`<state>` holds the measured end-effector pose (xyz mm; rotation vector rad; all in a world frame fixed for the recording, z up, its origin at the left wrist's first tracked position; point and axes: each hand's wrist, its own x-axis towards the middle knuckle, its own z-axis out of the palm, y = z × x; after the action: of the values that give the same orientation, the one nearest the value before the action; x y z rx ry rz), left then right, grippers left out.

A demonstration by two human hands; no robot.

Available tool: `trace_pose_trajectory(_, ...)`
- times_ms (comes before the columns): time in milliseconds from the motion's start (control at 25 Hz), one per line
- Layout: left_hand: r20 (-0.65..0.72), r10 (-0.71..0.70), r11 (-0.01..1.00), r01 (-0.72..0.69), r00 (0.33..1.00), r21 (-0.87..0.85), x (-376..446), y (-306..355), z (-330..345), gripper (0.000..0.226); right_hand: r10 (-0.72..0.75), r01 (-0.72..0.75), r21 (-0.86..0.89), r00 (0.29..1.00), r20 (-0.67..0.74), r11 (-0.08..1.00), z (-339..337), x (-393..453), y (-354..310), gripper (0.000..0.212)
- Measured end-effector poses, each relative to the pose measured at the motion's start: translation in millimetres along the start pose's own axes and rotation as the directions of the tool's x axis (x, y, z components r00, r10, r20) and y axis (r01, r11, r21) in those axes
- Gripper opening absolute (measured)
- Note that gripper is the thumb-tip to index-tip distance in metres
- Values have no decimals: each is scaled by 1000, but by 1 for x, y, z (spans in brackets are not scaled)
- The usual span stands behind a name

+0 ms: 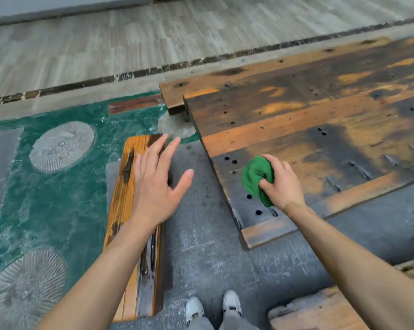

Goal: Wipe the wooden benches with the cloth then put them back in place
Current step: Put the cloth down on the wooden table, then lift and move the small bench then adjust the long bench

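The left hand [157, 184] reaches forward palm down with its fingers spread wide and holds nothing; it hangs over the far half of a narrow orange-brown wooden bench [129, 210], and whether it touches the wood cannot be told. The right hand [281, 184] is curled around a bunched green cloth [256, 178], thumb tucked into the folds, pressing it on the near left corner of a large worn plank table [320, 120]. Both forearms are bare.

One cloth and one narrow bench show plainly. The bench is a long, grained slab with dark burn-like streaks and grey patches, lying lengthwise on the floor left of the table. The table is made of broad boards, orange where bare and blackened elsewhere, dotted with round holes and slanted slots. A rough wooden edge [320, 310] shows at the lower right. The floor is grey concrete [206, 246] with a green stone inlay [46, 206] holding pale ribbed round discs. Two white shoes [213, 306] stand below.
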<state>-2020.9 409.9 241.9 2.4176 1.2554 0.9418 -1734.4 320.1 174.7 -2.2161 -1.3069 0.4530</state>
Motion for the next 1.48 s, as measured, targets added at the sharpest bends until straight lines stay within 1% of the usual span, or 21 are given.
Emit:
trace_pose_trajectory(120,94,-61,998,61,994,7,-21,-11,22,65,105,-88,-154,989,107,984,30,14,35,66)
trace_pose_trajectory(200,155,-91,996,90,984,13,-34,-17,37,65,161,-128,-208,976,148,970,46,23,50,66)
trace_pose_trajectory(360,189,-138,990,135,972,28,-45,-22,52,65,259,-210,-282,954,149,936,60,24,63,72)
trace_pose_trajectory(520,174,-153,988,149,973,34,-40,-20,52,66,233,-185,-265,959,164,946,59,17,66,80)
trace_pose_trajectory(760,176,-134,991,129,975,40,-38,-14,56,65,202,-156,-248,964,171,956,57,9,66,81)
trace_pose_trajectory(880,157,-135,991,130,978,41,-39,-8,51,67,122,-98,-175,983,137,980,44,5,52,81)
trace_pose_trajectory(1000,77,-125,991,120,989,66,-33,-3,34,71,-61,65,-95,997,40,993,19,5,19,80)
trace_pose_trajectory(1080,16,-140,987,138,990,79,-31,-1,17,74,-188,186,-59,982,-30,981,-1,6,-12,80)
trace_pose_trajectory(1240,-106,-184,974,196,977,115,-43,-1,-36,78,-386,387,-2,918,-95,922,-28,2,-88,81)
trace_pose_trajectory(1360,-214,-214,953,252,953,169,-64,-11,-94,82,-523,529,38,845,-111,848,-29,-14,-152,82)
trace_pose_trajectory(1480,-321,-214,929,293,923,224,-90,-25,-154,85,-619,632,82,773,-136,771,-21,-39,-212,82)
